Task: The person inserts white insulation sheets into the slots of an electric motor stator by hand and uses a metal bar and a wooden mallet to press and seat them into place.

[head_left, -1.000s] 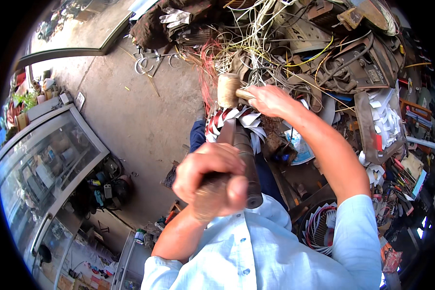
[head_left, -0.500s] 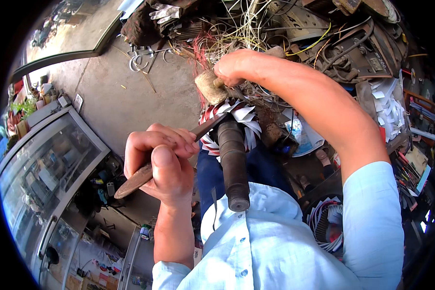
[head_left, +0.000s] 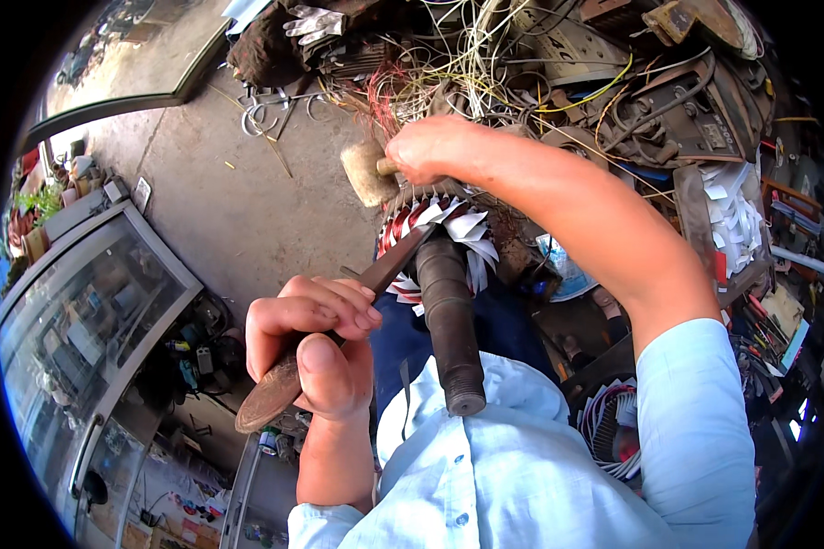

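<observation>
Between my legs stands a motor rotor with a thick dark steel shaft (head_left: pixel 450 320) pointing toward me. Red copper windings (head_left: pixel 401 224) and white insulating paper strips (head_left: pixel 471 229) ring its far end. My left hand (head_left: pixel 316 334) is closed round a flat, dark wedge-shaped bar (head_left: pixel 389 267), whose tip rests among the strips beside the shaft. Its broad rounded end sticks out below my fist. My right hand (head_left: pixel 426 151) grips the short handle of a mallet with a pale, worn cylindrical head (head_left: pixel 368 172), held beyond the windings and apart from the bar.
A tangle of wires (head_left: pixel 467 55) and old machine parts lies at the far side. To the left is a glass-fronted cabinet (head_left: pixel 101 302). White paper strips (head_left: pixel 731 206) are heaped at the right, and a wound stator (head_left: pixel 613 425) sits near my right side.
The mallet has moved left and slightly nearer, away from the windings. My left hand has shifted slightly right and nearer with the bar, whose tip stays at the strips.
</observation>
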The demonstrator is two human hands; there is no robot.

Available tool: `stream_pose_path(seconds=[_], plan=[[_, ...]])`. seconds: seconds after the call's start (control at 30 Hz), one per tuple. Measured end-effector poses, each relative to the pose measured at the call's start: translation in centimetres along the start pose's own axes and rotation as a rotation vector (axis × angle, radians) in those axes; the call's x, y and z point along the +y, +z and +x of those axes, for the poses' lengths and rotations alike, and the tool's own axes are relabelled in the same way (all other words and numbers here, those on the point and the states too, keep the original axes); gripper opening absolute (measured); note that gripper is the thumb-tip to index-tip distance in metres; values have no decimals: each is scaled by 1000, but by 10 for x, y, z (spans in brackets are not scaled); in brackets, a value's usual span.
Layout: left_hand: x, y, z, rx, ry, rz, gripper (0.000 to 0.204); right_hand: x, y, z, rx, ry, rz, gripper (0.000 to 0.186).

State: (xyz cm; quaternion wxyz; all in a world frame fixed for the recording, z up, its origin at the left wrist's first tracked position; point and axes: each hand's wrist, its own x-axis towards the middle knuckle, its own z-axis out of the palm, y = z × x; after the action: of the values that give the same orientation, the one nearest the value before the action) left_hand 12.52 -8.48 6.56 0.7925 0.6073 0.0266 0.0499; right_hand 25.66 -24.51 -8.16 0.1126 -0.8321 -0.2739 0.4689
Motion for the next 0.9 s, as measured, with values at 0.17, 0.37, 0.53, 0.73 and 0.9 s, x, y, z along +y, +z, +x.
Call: stream_pose_path(seconds=[0.17, 0.37, 0.53, 0.73, 0.9], plan=[[0, -4, 9, -121, -2, 43, 33, -13, -24, 33, -171, 22, -189, 22], [4, -6, 15, -84, -46, 58, 30, -39, -9, 39, -205, -43, -196, 36], [1, -13, 19, -35, -84, -19, 33, -31, 1, 103, -256, -105, -191, 41], [0, -19, 32, -28, -115, -52, 38, -26, -12, 43, -277, 22, -140, 37], [-4, -16, 28, -88, -50, -60, 32, 15, 17, 1, -164, 146, 131, 35]])
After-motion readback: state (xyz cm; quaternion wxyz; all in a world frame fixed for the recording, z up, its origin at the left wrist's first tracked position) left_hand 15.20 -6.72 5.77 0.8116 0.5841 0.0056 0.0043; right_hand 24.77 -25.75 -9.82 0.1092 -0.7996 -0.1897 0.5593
